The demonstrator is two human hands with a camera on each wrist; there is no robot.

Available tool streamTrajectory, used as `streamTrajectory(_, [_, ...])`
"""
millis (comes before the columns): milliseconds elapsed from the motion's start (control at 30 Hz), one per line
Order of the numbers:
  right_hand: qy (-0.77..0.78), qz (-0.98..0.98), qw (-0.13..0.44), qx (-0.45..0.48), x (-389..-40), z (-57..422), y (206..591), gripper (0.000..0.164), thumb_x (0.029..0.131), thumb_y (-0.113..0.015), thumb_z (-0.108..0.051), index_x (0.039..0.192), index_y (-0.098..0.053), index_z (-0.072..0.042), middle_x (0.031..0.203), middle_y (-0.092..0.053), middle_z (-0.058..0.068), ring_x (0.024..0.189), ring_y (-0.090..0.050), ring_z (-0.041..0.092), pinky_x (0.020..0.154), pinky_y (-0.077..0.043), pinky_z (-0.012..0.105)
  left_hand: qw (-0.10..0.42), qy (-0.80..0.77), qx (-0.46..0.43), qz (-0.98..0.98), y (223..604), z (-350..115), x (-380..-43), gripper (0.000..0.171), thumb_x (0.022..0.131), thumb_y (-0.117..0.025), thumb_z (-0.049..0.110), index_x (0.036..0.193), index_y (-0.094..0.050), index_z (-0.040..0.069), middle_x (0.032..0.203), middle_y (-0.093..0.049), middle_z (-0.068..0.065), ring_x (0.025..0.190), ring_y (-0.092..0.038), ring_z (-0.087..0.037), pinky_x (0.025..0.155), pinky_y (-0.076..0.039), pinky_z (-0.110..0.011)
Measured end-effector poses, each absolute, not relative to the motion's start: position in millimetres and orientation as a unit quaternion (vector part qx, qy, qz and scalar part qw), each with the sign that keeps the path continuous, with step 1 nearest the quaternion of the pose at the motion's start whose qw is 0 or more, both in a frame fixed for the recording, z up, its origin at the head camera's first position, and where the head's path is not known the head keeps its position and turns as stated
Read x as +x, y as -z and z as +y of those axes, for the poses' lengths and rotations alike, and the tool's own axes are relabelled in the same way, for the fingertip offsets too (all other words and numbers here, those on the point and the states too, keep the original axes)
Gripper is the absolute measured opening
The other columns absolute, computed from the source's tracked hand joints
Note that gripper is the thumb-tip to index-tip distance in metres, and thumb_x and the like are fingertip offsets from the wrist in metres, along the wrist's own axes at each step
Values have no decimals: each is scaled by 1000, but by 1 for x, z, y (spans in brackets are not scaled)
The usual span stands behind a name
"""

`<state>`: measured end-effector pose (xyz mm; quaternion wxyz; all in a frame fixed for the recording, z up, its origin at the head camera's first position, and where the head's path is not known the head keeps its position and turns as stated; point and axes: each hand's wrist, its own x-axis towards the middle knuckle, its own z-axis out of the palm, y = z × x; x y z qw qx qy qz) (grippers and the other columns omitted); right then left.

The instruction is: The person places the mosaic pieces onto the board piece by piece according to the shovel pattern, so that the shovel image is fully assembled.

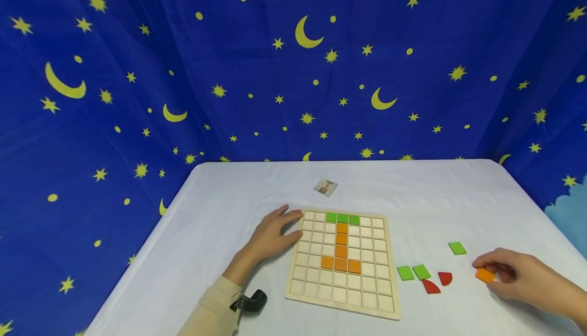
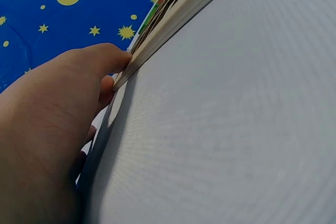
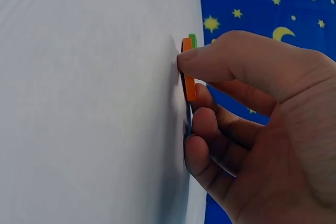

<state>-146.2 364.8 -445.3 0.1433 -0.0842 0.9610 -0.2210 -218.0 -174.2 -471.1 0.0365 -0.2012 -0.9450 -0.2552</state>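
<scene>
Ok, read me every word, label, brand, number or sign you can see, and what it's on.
No readable words, labels, brands or numbers in any view.
Small card: printed grid pattern; any lettering is too small to read.
Grid board: no lettering; its green tiles and orange tiles form a shape like a capital I.
Curtain: moon-and-star print, no text.

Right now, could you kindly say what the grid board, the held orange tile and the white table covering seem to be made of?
The grid board: probably wood, matte, from its pale tan surface. The orange tile in the right hand: painted wood or plastic; its even color leaves that open. The white table covering: likely matte fabric, given its faint wrinkles.
</scene>
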Motion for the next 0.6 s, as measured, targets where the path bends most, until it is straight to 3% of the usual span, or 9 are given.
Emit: streamTrajectory(600, [299,926,122,-196,-160,334,434,37,77,-80,-24,111,-67,-19,93,-54,0,74,-45,7,56,-37,25,39,256,-197,-946,475,-175,-221,52,89,-59,54,136,-55,32,142,-48,8,139,-29,-23,107,-28,-54])
